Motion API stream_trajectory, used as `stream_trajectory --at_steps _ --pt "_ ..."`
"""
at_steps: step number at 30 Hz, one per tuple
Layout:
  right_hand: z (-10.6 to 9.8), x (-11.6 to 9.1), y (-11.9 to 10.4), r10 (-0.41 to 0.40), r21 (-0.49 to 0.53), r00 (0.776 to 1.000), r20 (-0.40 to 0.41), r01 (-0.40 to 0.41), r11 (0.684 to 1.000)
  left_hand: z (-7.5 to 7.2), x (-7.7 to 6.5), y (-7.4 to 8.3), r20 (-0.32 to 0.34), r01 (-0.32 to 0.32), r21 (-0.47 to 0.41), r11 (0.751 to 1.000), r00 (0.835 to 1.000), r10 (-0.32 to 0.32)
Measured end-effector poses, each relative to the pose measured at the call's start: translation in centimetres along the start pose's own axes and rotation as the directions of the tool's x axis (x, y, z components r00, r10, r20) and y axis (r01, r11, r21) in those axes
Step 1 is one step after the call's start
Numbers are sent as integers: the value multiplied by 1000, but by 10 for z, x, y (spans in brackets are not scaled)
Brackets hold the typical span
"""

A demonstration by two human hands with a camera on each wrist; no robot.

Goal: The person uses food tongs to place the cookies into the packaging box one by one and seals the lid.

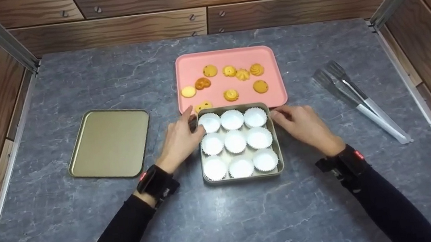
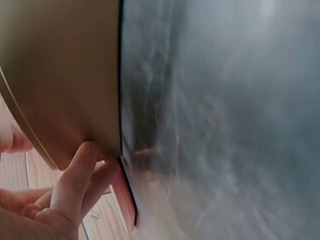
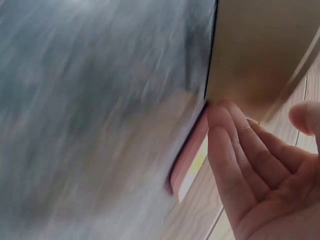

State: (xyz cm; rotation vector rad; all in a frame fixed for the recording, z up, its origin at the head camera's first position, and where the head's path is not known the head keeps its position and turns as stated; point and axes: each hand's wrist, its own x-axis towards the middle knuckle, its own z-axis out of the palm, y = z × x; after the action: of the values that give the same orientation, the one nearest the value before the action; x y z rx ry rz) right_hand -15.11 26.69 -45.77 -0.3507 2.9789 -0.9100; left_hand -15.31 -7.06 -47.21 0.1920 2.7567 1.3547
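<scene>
A square gold tin point(image 1: 242, 179) holds several white paper baking cups point(image 1: 235, 141) set out in rows. At the tin's left side is my left hand point(image 1: 179, 141); in the left wrist view its fingertips touch the outer wall near the far corner, the thumb apart from them. My right hand point(image 1: 303, 127) is at the opposite side, its extended fingers point(image 3: 232, 150) against the wall and its thumb held away. Just behind the tin lies a pink tray point(image 1: 228, 56) bearing several cookies point(image 1: 242, 74); the tin hides part of its near edge.
A gold lid point(image 1: 110, 143) lies on the grey marbled table point(image 1: 227, 225) to the left. Metal tongs point(image 1: 372, 107) with dark tips rest at the right. Wood-patterned panels point(image 1: 148, 27) enclose the back and sides.
</scene>
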Motion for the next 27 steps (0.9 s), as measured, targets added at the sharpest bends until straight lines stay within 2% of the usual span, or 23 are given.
stream_trajectory --at_steps 3,6,9,12,16,18,20,23,27 --pt "-11 -4 10 11 6 999 -51 -11 1000 -2 -8 -2 2 -15 -7 1000 1000 15" --pt "-22 -6 24 5 -9 989 -149 -6 1000 -6 -14 -3 -10 -31 14 999 999 31" --pt "-33 -8 39 0 -48 966 -259 -13 999 -9 -18 -3 -10 -32 29 999 999 32" --pt "-43 -13 56 -9 -109 937 -350 -31 994 -9 -19 -3 17 -24 13 1000 1000 24" --pt "-53 -19 80 -1 -193 913 -408 -86 977 -7 -19 -2 42 -31 11 999 999 30" --pt "-59 -22 91 34 -226 915 -402 -135 965 -6 -20 -2 43 -37 25 999 998 36" --pt "-66 -23 102 92 -251 928 -360 -192 949 -5 -20 -2 40 -41 32 999 998 40" --pt "-77 -25 118 222 -269 947 -233 -283 921 -5 -20 -2 44 -25 2 1000 999 25" --pt "-85 -29 136 332 -265 939 -96 -345 900 -5 -20 -2 48 -11 -49 999 999 13"
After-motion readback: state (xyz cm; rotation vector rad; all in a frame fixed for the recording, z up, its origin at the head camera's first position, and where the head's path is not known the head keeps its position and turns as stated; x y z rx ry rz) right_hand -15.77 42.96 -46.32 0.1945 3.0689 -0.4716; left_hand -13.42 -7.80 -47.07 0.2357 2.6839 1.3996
